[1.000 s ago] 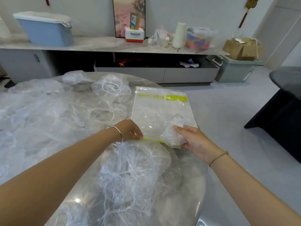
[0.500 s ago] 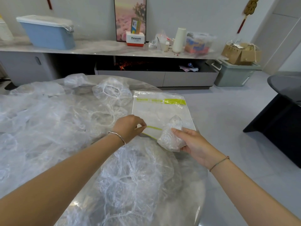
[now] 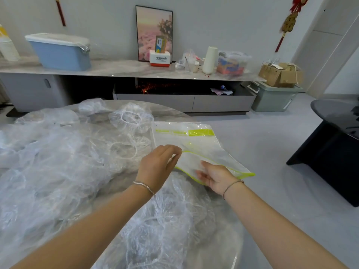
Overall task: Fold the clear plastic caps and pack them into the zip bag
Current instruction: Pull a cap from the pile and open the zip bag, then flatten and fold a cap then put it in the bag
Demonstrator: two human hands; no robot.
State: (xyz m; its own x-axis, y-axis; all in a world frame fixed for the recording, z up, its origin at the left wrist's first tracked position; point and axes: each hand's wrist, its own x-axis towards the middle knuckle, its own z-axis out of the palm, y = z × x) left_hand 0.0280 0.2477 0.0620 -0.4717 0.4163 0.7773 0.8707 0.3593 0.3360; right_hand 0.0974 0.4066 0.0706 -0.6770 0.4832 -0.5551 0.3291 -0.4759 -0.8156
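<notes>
Clear zip bag [image 3: 196, 141] lies at the table's [image 3: 171, 113] edge beside the caps [image 3: 58, 162]. The left hand [image 3: 157, 167] pinches its top lip, now lifted open. The right hand [image 3: 215, 177] has slid inside; I cannot tell if it grips the folded cap. Nearly packed, I think.

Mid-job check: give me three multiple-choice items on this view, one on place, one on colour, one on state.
1. The zip bag lies: A left of the loose caps; B right of them; C on the floor.
2. Its zip strip is: A red; B yellow-green; C blue.
3. Its mouth is: A sealed; B held open; C taped.
B, it sits at the table's right edge, caps to its left; B, the strip shows yellow-green; B, the left hand pinches its upper lip apart.
</notes>
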